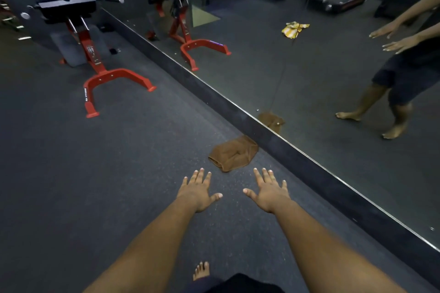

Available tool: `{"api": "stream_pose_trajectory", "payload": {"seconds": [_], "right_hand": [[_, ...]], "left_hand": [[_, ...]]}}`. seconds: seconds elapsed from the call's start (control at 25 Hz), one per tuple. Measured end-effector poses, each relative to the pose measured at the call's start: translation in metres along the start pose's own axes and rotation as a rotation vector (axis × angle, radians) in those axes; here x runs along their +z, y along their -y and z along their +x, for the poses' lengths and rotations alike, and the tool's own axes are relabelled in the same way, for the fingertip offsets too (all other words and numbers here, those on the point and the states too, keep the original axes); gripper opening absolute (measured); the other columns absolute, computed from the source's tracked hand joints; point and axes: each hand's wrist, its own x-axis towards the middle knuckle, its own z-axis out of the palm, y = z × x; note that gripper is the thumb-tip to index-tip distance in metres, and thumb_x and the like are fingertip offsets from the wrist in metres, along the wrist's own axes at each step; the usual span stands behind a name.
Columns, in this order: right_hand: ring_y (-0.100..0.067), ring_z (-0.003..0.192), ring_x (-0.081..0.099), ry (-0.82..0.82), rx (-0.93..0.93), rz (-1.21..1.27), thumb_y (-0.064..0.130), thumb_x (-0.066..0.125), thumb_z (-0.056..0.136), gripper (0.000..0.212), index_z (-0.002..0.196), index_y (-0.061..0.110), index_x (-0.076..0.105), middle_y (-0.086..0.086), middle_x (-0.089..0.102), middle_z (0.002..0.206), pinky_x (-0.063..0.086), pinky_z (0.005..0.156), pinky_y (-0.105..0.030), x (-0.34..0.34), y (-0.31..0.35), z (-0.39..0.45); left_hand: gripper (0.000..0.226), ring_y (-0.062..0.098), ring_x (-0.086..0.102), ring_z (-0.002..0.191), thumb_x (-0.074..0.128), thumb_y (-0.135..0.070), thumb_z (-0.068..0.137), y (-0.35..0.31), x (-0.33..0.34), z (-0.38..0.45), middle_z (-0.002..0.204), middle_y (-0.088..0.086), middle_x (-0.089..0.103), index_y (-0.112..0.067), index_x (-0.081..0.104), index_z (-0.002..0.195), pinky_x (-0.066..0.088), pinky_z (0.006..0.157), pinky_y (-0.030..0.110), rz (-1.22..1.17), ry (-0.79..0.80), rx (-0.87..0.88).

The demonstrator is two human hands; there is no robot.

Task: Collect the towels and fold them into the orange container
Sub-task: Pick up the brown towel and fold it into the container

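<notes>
A crumpled brown towel (232, 153) lies on the dark gym floor against the base of a wall mirror. My left hand (198, 191) and my right hand (269, 191) are stretched out in front of me, palms down, fingers spread and straight, holding nothing. Both hover just short of the towel, one on each side of its near edge. A yellow and white towel (294, 29) shows in the mirror as a reflection, lying on the floor somewhere behind me. No orange container is in view.
The big wall mirror (309, 74) runs diagonally from upper left to lower right, with a dark ledge at its foot. A red and black exercise bench (95, 64) stands at the left. Treadmills and my own reflection appear in the mirror. My bare foot (202, 270) is below.
</notes>
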Motion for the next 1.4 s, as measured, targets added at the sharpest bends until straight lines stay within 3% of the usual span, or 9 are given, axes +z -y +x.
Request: {"api": "stream_pose_trajectory", "payload": {"seconds": [0.28, 0.56, 0.72, 0.92, 1.12, 1.28, 1.36, 1.4], "right_hand": [[-0.023, 0.156, -0.016, 0.089, 0.015, 0.04, 0.082, 0.024, 0.091, 0.094, 0.16, 0.032, -0.015, -0.002, -0.016, 0.169, -0.002, 0.123, -0.061, -0.032, 0.009, 0.177], [-0.022, 0.156, -0.014, 0.311, 0.028, 0.081, 0.08, 0.025, 0.092, 0.093, 0.161, 0.031, -0.013, -0.001, -0.014, 0.17, -0.002, 0.123, -0.061, 0.01, -0.009, 0.426], [-0.024, 0.157, -0.011, 0.418, 0.05, 0.051, 0.079, 0.027, 0.093, 0.093, 0.161, 0.03, -0.012, -0.003, -0.012, 0.17, 0.002, 0.123, -0.062, 0.084, -0.031, 0.559], [-0.027, 0.157, -0.005, 0.516, 0.089, 0.01, 0.076, 0.029, 0.095, 0.091, 0.162, 0.027, -0.009, -0.005, -0.006, 0.171, 0.006, 0.122, -0.061, 0.235, -0.051, 0.716], [-0.035, 0.141, 0.037, 0.461, 0.189, -0.011, 0.074, 0.042, 0.093, 0.087, 0.154, 0.013, 0.028, -0.016, 0.038, 0.155, 0.04, 0.106, -0.051, 0.354, -0.053, 0.822], [-0.036, 0.125, 0.053, 0.379, 0.321, 0.024, 0.052, 0.06, 0.096, 0.066, 0.142, 0.011, 0.035, -0.017, 0.055, 0.136, 0.048, 0.093, -0.046, 0.407, -0.04, 0.874], [-0.036, 0.117, 0.061, 0.29, 0.338, 0.0, 0.022, 0.049, 0.103, 0.035, 0.135, 0.012, 0.04, -0.015, 0.062, 0.128, 0.049, 0.087, -0.043, 0.412, -0.034, 0.88], [-0.036, 0.113, 0.063, 0.258, 0.352, 0.003, 0.012, 0.041, 0.102, 0.029, 0.131, 0.013, 0.044, -0.015, 0.065, 0.123, 0.049, 0.084, -0.042, 0.408, -0.032, 0.876]], "left_hand": [[0.094, 0.024, -0.012, 0.157, 0.027, -0.076, 0.096, 0.028, -0.057, 0.175, 0.17, 0.005, -0.017, -0.022, -0.013, 0.162, -0.002, 0.127, 0.049, 0.016, 0.121, 0.003], [0.094, 0.023, -0.011, 0.157, 0.029, -0.075, 0.096, 0.057, -0.027, 0.404, 0.17, 0.005, -0.016, -0.022, -0.012, 0.162, -0.001, 0.127, 0.049, -0.081, 0.317, -0.079], [0.095, 0.023, -0.011, 0.157, 0.03, -0.075, 0.096, 0.079, 0.038, 0.537, 0.17, 0.004, -0.016, -0.021, -0.012, 0.162, 0.001, 0.127, 0.05, -0.097, 0.436, -0.088], [0.096, 0.026, -0.009, 0.157, 0.03, -0.075, 0.096, 0.126, 0.178, 0.702, 0.17, 0.007, -0.014, -0.02, -0.013, 0.162, 0.003, 0.127, 0.052, -0.036, 0.544, -0.068], [0.098, 0.029, -0.008, 0.157, 0.028, -0.078, 0.094, 0.164, 0.298, 0.812, 0.17, 0.01, -0.014, -0.021, -0.014, 0.161, 0.003, 0.127, 0.052, 0.069, 0.63, 0.005], [0.098, 0.028, -0.011, 0.157, 0.026, -0.079, 0.093, 0.181, 0.346, 0.85, 0.169, 0.008, -0.018, -0.022, -0.017, 0.161, 0.002, 0.127, 0.052, 0.093, 0.665, 0.048], [0.098, 0.027, -0.013, 0.157, 0.027, -0.079, 0.093, 0.186, 0.351, 0.849, 0.169, 0.007, -0.019, -0.022, -0.017, 0.16, 0.001, 0.127, 0.052, 0.085, 0.674, 0.062], [0.098, 0.027, -0.013, 0.157, 0.027, -0.079, 0.094, 0.187, 0.347, 0.846, 0.169, 0.007, -0.019, -0.022, -0.017, 0.161, 0.001, 0.127, 0.052, 0.085, 0.679, 0.063]]}}
